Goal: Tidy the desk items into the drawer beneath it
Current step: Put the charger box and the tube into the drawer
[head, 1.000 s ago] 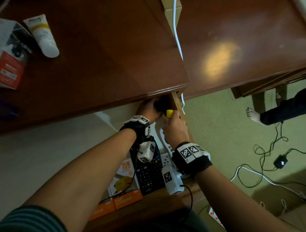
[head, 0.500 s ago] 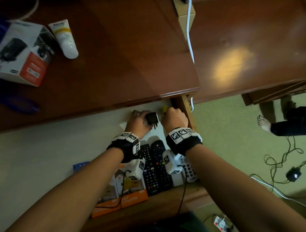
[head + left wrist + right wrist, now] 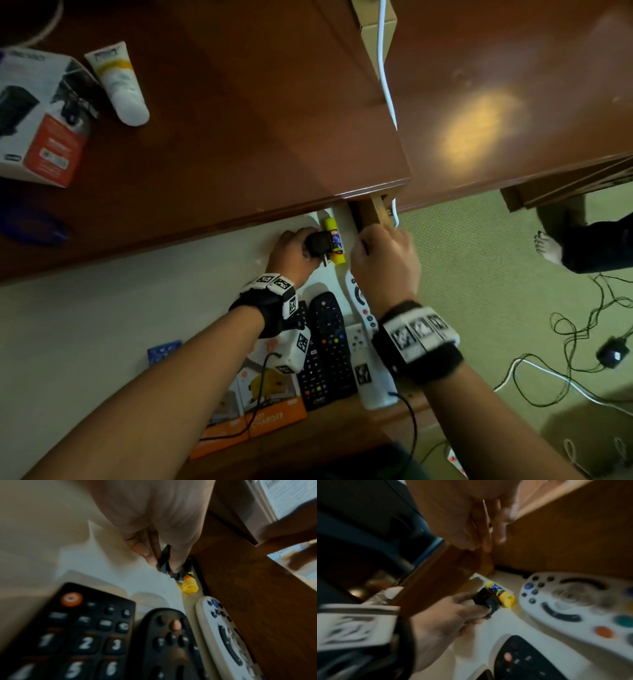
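Observation:
The drawer [image 3: 102,329] under the desk stands pulled out, lined in pale paper. My left hand [image 3: 301,250] grips a black plug adapter [image 3: 320,244] low at the drawer's back right; the left wrist view shows fingers [image 3: 149,555] pinching the adapter [image 3: 164,559]. A yellow glue stick [image 3: 334,241] lies free right beside it, along the drawer's right wall [image 3: 257,601]. My right hand [image 3: 383,260] hovers over that wall with loose fingers [image 3: 488,534] and holds nothing. The right wrist view shows the adapter [image 3: 488,600] touching the glue stick [image 3: 500,593].
In the drawer lie two black remotes [image 3: 329,342], a white remote [image 3: 359,301] and orange boxes [image 3: 267,407]. On the desk top [image 3: 257,120] remain a white tube [image 3: 118,85], a printed box [image 3: 37,116] and a blue object [image 3: 30,222]. Cables [image 3: 582,342] trail on the green floor.
My right hand has let go of the yellow glue stick, which now lies in the drawer, and has drawn back to the right. My left hand still holds the adapter.

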Motion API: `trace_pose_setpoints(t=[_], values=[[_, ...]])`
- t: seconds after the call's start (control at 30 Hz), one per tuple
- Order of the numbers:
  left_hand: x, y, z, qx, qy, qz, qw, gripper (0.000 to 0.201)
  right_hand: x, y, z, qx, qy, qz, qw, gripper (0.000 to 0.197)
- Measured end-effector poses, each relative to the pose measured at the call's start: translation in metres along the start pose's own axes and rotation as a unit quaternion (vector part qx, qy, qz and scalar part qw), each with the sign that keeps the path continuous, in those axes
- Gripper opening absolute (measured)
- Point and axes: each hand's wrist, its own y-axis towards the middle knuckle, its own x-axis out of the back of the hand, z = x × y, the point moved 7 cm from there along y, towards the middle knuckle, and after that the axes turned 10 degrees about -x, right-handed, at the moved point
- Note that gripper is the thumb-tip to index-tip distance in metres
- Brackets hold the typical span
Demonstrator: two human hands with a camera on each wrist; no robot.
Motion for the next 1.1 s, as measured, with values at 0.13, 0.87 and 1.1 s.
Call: trace_pose_setpoints(t=[0.13, 0.87, 1.1], values=[[-0.009, 0.012, -0.011, -0.005, 0.012, 0.011, 1.0, 0.055, 0.014, -0.008, -0.041, -0.116, -0.059, 0.007, 0.991, 0.051], [-0.015, -0.002, -0.028, 0.038, 0.004, 0.039, 0.998, 0.079, -0.019, -0.01, -0.074, -0.213, -0.055, 0.195, 0.956, 0.017], [0.031, -0.072, 0.016, 0.065, -0.01, 0.07, 0.995, 0.036, -0.013, -0.026, -0.053, -0.171, -0.103, 0.119, 0.973, 0.052]])
